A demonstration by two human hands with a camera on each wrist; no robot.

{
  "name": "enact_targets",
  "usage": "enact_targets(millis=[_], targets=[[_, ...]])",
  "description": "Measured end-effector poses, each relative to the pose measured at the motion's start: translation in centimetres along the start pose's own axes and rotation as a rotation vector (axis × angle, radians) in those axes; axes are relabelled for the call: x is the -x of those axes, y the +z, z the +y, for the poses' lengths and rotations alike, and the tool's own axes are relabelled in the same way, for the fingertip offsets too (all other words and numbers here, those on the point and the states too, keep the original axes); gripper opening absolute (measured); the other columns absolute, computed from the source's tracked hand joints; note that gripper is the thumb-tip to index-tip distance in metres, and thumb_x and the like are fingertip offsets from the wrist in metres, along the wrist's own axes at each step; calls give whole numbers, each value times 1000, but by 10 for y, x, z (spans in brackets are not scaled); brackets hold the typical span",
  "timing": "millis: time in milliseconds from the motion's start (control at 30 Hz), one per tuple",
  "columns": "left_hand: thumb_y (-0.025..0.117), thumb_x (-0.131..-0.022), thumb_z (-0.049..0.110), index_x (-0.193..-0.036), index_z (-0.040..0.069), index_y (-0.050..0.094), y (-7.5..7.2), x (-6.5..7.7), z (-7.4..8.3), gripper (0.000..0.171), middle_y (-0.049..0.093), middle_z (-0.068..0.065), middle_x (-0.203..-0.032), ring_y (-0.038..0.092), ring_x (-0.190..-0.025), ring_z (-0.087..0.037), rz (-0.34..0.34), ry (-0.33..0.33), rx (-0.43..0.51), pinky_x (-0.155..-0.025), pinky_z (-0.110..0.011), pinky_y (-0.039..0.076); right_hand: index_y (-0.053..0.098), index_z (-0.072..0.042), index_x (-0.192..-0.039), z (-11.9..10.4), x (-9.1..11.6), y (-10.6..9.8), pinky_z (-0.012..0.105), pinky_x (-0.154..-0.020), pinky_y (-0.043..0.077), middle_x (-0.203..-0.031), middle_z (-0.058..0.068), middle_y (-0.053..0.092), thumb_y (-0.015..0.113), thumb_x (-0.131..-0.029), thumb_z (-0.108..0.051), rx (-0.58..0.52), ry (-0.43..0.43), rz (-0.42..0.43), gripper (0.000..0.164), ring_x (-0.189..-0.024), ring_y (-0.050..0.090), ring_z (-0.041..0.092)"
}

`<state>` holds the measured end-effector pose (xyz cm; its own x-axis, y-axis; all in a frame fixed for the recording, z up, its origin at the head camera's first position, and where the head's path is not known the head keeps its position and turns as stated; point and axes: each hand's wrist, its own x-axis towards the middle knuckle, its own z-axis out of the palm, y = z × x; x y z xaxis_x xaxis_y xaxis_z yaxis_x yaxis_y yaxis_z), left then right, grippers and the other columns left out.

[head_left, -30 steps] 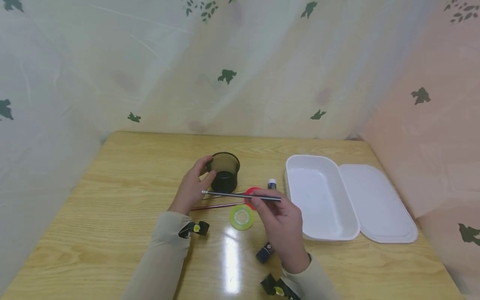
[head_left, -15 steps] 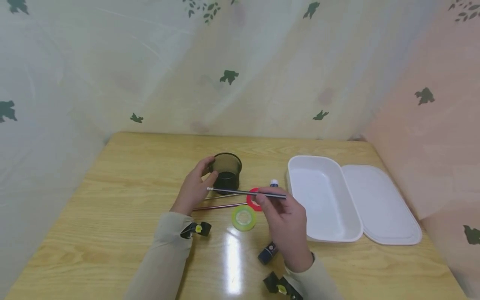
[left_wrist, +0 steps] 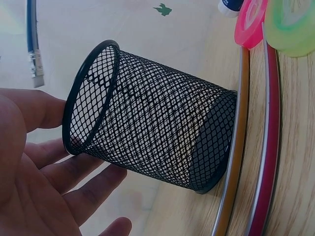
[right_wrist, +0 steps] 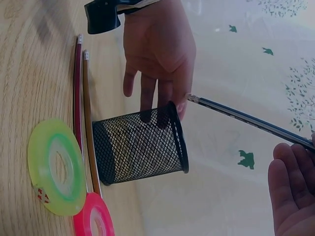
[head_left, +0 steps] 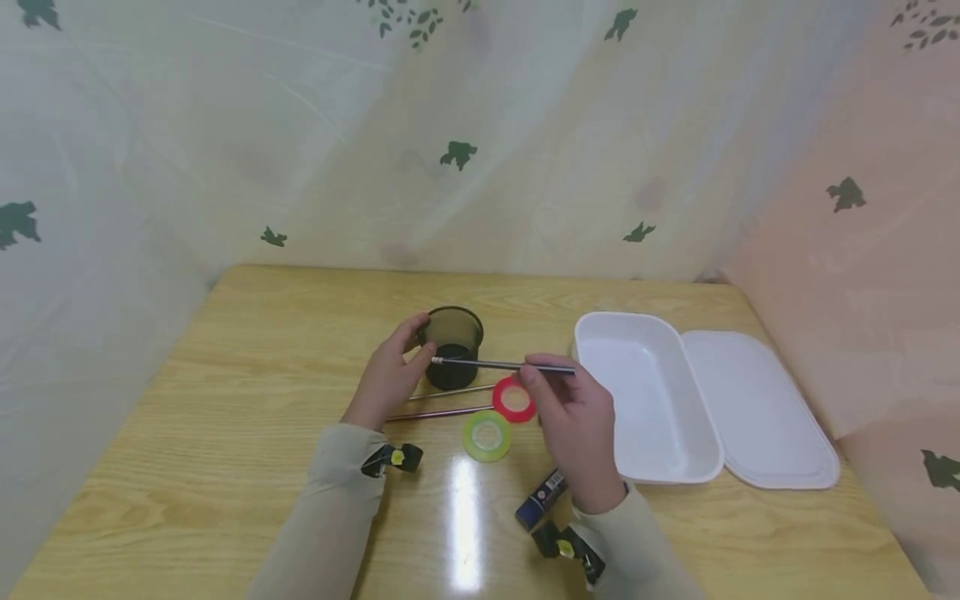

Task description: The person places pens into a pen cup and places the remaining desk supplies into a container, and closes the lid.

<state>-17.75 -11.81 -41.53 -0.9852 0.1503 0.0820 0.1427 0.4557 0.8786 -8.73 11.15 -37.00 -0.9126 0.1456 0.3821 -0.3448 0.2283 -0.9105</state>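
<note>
R hand point(head_left: 573, 417) holds a dark-blue eraser-tipped pencil point(head_left: 480, 363), thumb & fingers pinched nr the non-eraser end; can't tell if that end's sharpened. Pencil's up off the worktop point(head_left: 247, 400), eraser pointing to 9 o'clock, just above the cup rim & close to the L thumb; can't tell if they touch

Handling: prob v light, stiff, slick lacquer, so it may roll or swivel in a loose pinch. Light fingertip hold is enough; mid-shaft shd balance best, the end hold gives more reach but more wobble. Side load cd snap it, otherwise sturdy

L hand point(head_left: 390, 371), at R hand's 10 o'clock, spans the rim of a black mesh pen cup point(left_wrist: 152, 118), thumb one side, fingers the other; cup's upright. Prob light & a bit springy, easily tipped, so best held at the stiff rim; squeezing the mesh cd dent it

Further out, from the cup: gold pencil point(head_left: 453, 392) & dark-red pencil point(head_left: 442, 413) lying at 6 o'clock, red tape roll point(head_left: 498, 398) at 4–5, yellow-green tape roll point(head_left: 469, 437) at 5–6, dark-blue tube point(head_left: 536, 505) at 5, white tub point(head_left: 652, 408) at 3–4, its lid point(head_left: 761, 408) beyond
</note>
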Motion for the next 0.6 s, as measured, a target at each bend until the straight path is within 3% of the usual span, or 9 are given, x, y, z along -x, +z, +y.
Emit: enact_targets(millis=[167, 433, 600], targets=[[57, -102, 20, -152, 8, 41, 0, 0, 1, 53, 45, -13, -153, 45, -139, -33, 0, -5, 5, -116, -53, 30, 71, -8, -109, 2, -4, 0, 28, -87, 57, -97, 3, 76, 73, -94, -22, 5, 5, -3, 20, -93, 73, 16], [56, -103, 21, -152, 10, 42, 1, 2, 2, 52, 46, -11, -153, 46, -138, -32, 5, -15, -2, -116, -52, 31, 71, -6, -109, 8, -8, 2, 30, -86, 57, -98, 11, 75, 73, -94, -20, -22, -17, -7, 20, -89, 74, 17], [56, -103, 22, -152, 10, 41, 1, 2, 3, 53, 46, -12, -153, 46, -138, -32, 3, -11, 10, -116, -52, 32, 71, -7, -109, 8, -10, 3, 30, -85, 58, -97, 7, 75, 73, -94, -20, -2, -11, -5, 20, -89, 73, 15]])
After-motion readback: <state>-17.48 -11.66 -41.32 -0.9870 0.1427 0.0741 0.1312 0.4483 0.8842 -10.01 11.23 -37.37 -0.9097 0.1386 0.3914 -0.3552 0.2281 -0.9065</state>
